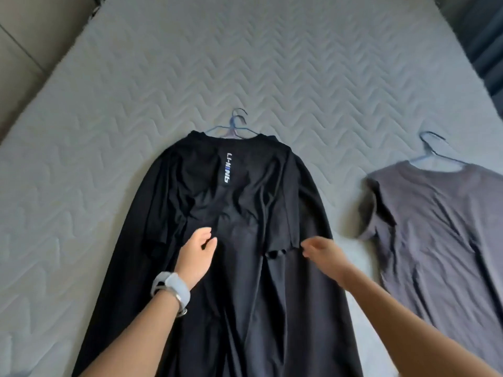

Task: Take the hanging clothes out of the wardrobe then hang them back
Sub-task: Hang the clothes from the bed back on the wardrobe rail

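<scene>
A pile of black garments lies flat on the quilted mattress, with hanger hooks sticking out at the collar. A grey T-shirt on a blue hanger lies to its right. My left hand, with a pale watch on the wrist, hovers over the middle of the black pile with relaxed fingers and holds nothing. My right hand is blurred by motion at the edge of a black sleeve hem; its fingers point left, and I cannot make out whether they pinch the cloth.
The mattress stretches far ahead and to the left of the garments. A beige padded wall or headboard borders it on the left. A dark curtain or furniture edge stands at the upper right.
</scene>
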The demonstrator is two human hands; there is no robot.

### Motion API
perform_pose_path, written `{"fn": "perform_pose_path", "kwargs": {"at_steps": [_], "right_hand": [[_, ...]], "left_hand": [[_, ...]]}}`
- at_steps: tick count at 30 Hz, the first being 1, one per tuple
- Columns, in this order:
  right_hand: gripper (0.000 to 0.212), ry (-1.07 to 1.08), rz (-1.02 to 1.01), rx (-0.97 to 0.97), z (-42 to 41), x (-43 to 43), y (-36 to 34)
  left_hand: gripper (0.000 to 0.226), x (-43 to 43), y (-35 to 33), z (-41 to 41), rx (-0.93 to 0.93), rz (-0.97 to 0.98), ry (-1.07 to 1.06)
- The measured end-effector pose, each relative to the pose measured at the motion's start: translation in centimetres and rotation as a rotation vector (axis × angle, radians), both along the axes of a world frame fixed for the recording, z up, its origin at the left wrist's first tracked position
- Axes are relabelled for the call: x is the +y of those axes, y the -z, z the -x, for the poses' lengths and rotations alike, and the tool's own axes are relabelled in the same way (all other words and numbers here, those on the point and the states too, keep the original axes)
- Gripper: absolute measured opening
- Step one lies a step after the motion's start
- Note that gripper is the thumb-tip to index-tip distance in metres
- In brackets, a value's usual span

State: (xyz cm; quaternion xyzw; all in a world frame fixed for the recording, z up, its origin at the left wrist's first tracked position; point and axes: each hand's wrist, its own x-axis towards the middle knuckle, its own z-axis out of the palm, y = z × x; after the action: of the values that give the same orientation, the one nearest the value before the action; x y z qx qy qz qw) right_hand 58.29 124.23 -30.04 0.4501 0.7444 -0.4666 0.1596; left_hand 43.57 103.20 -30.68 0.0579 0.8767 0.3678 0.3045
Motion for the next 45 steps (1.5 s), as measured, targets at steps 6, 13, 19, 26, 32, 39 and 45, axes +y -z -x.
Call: {"fn": "perform_pose_path", "kwargs": {"at_steps": [6, 13, 19, 26, 32, 39, 45], "right_hand": [[0.033, -0.105, -0.225, 0.149, 15.3, 5.0, 4.6], [0.050, -0.219, -0.476, 0.226, 29.5, 10.5, 9.7], [0.045, -0.231, -0.490, 0.181, 35.6, 10.7, 11.8], [0.021, -0.094, -0.418, 0.447, 32.4, 8.7, 7.2], [0.019, 0.091, -0.103, 0.440, 24.3, 3.6, 5.1], [0.014, 0.156, 0.034, 0.529, 18.6, -2.2, -3.4], [0.027, -0.261, -0.014, 0.690, 14.9, -9.9, -15.1]], "left_hand": [[0.053, 8.4, 10.6, 10.0, 0.331, 0.207, 0.279], [0.057, 7.9, 18.4, 12.7, 0.648, 0.441, 0.467], [0.057, 7.8, 18.2, 12.9, 0.689, 0.420, 0.473], [0.055, 7.9, 18.0, 12.5, 0.712, 0.375, 0.449], [0.073, 7.9, 15.3, 13.0, 0.464, 0.394, 0.520], [0.027, 5.3, -0.9, 10.4, 0.174, -0.404, -0.079], [0.008, 4.3, -15.2, 6.7, 0.053, -0.708, -0.274]]}}
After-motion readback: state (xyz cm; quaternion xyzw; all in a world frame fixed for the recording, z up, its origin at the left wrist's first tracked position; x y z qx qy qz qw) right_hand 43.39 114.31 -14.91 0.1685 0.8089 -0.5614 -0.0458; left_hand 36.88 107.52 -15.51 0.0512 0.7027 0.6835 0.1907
